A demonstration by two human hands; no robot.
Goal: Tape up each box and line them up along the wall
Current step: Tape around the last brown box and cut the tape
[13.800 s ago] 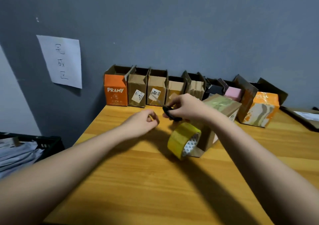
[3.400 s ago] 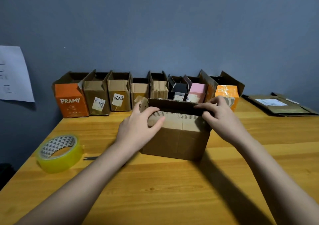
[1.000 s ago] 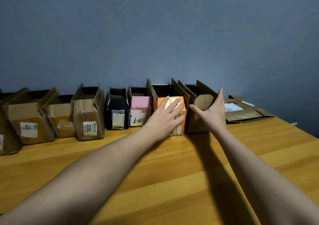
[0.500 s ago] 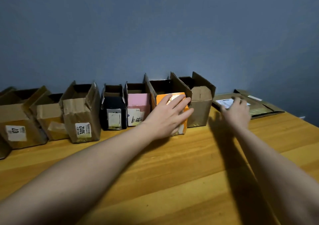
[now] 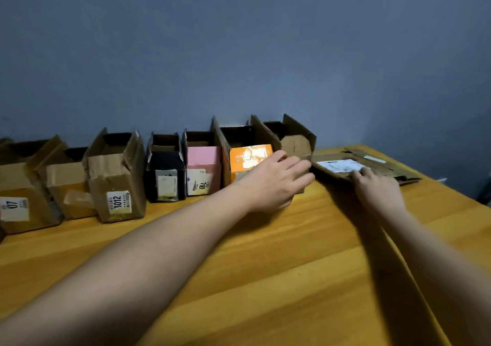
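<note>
Cardboard boxes stand in a row along the wall at the far edge of the wooden surface, where your left hand lies open against the orange box and your right hand rests, fingers relaxed, on flattened cardboard near the far right corner.

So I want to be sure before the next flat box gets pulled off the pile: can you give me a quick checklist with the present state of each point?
1. Right hand on the flat box: ok, fingers rest on its near edge.
2. Grip secure: cannot tell, the fingertips' hold is unclear.
3. Left hand free: ok, open, in front of the orange box and the brown end box.
4. Row along the wall standing: ok, boxes upright.
5. Table space in front: ok, bare wood.
6. Tape within reach: cannot tell, not in view.
</note>
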